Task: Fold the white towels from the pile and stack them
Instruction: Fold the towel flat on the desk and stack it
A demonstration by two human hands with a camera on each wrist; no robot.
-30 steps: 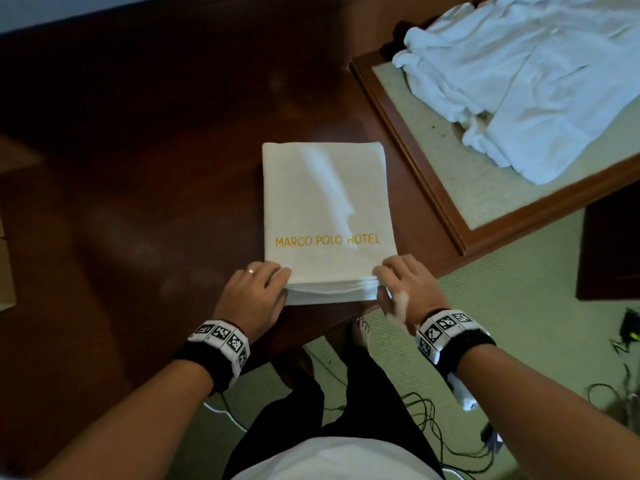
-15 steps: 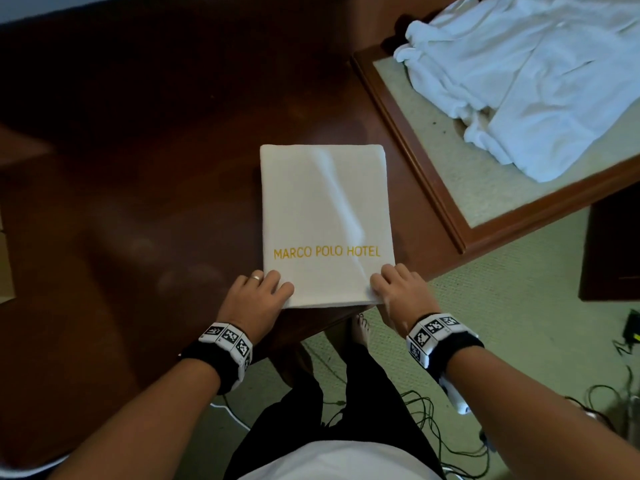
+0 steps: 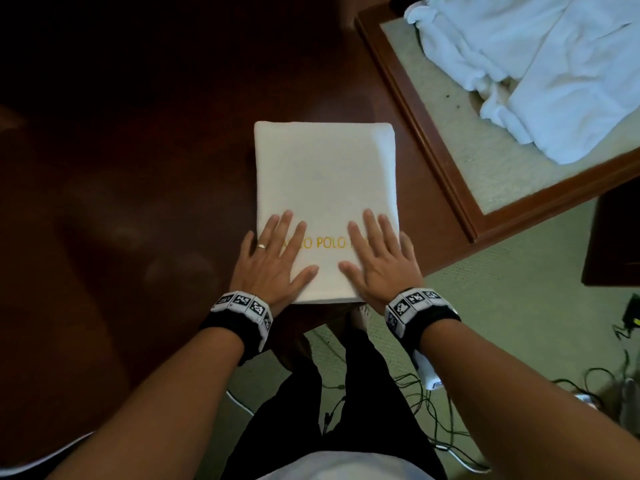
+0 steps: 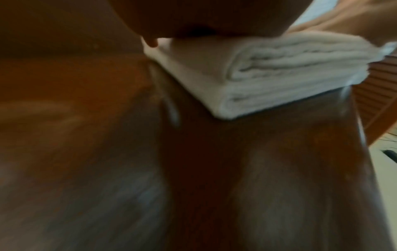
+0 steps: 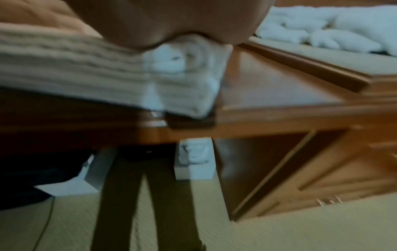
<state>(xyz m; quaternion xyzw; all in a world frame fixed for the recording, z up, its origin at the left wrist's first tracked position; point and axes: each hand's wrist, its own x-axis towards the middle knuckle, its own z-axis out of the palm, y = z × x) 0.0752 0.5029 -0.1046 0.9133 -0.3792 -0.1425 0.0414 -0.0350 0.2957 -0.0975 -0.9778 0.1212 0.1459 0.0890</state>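
Dark polished tabletop (image 3: 145, 188), head view: it fills the frame from 9 to 12 o'clock, and its near edge cuts diagonally past 5 o'clock, with green carpet (image 3: 519, 323) below.

Item 1, folded towel (image 3: 323, 174): it lies at centre as a squared rectangle, gold lettering facing us and partly covered. Its near end sits just at the table edge. We judge this fold finished and now being pressed flat so the layers hold.

Item 2, left hand (image 3: 273, 258): fingers straight and spread, palm down on the towel's near left corner, gripping nothing.

Item 3, right hand (image 3: 379, 258): the same pose on the near right corner, flat, with nothing held.

Item 4, unfolded pile (image 3: 540, 64): loose white towels at 1 to 2 o'clock on a framed, padded surface (image 3: 450, 140), well apart from the folded one. We see bare wood at 9 and 12 o'clock, open room for a stack.

Left wrist view, blurred: the palm (image 4: 193, 15) rests on top of the towel (image 4: 268, 71), whose stacked layers face us at 1 o'clock; bare wood runs from 6 to 9 o'clock.

Right wrist view, blurred: the palm (image 5: 171, 20) bears on the towel corner (image 5: 182, 81), which reaches the table edge (image 5: 279, 118); we judge a forward shove safer than any pull. The pile (image 5: 322, 27) shows at 2 o'clock.
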